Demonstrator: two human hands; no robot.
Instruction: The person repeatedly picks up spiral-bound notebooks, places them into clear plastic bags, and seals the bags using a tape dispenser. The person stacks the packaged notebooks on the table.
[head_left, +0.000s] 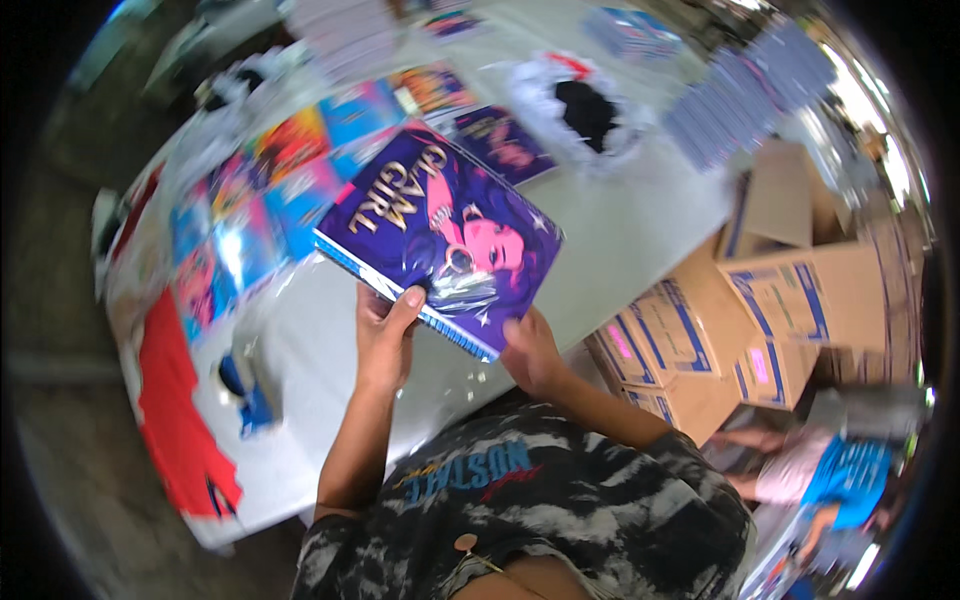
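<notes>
A purple spiral notebook (500, 225) with a pink illustrated figure and gold lettering on its cover is held tilted above the table. Glare on the cover suggests a shiny clear film. My left hand (385, 325) grips the bound edge, its thumb on top and the fingers mostly hidden beneath. At the lower right corner, my right hand (530, 350) is closed round the edge, slightly blurred. Just beyond it lies another dark purple notebook (505, 143). Several colourful notebooks (290, 200) in blue, pink and orange are laid out in rows at the left.
White table (640, 235) spans the scene. A white bag with black contents (585, 112) sits at the back, stacked notebooks (725, 110) at the back right. Cardboard boxes (690, 320) crowd the right side. Red cloth (175, 400) and a blue-black object (247, 395) lie left. Another person (850, 480) is lower right.
</notes>
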